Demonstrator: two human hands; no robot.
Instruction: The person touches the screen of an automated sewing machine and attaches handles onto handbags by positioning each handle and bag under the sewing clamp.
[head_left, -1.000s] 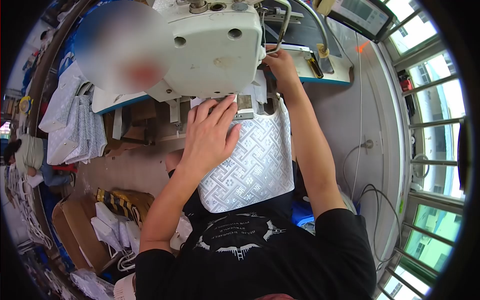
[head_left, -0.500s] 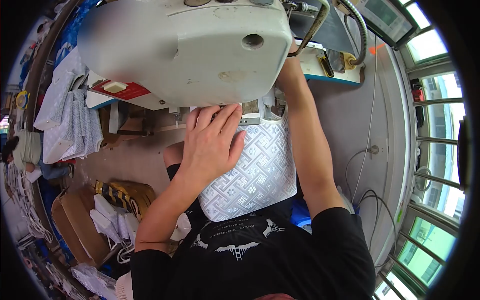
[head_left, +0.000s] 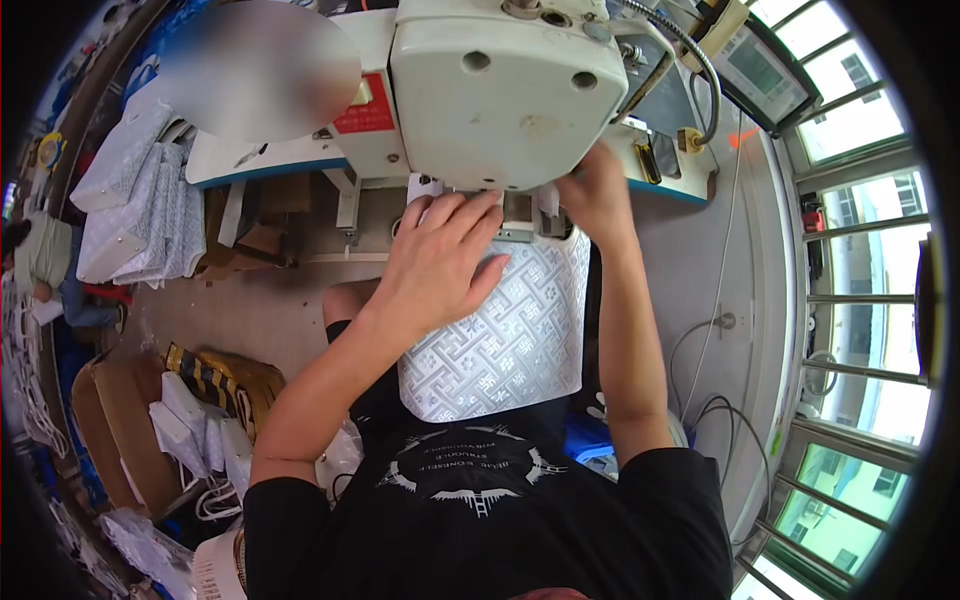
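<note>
A silver-white patterned bag piece (head_left: 500, 340) hangs from the bed of a white sewing machine (head_left: 500, 100) down over my lap. My left hand (head_left: 445, 255) lies on its upper left part, fingers spread a little and fingertips at the metal plate (head_left: 517, 215) under the machine head. Beside the right side of the machine head is my right hand (head_left: 598, 195), above the piece's upper right corner. Its fingers are bent and partly hidden by the machine, so what they hold, if anything, does not show.
Patterned bags (head_left: 130, 200) are stacked at the left. A cardboard box (head_left: 120, 430) with white pieces stands on the floor at lower left. A screen (head_left: 755, 65) and a yellow-black tool (head_left: 648, 160) are at upper right. Another person (head_left: 45, 260) is at far left.
My right hand has come back from behind the machine head toward me. My left hand stays on the bag piece. The view has shifted.
</note>
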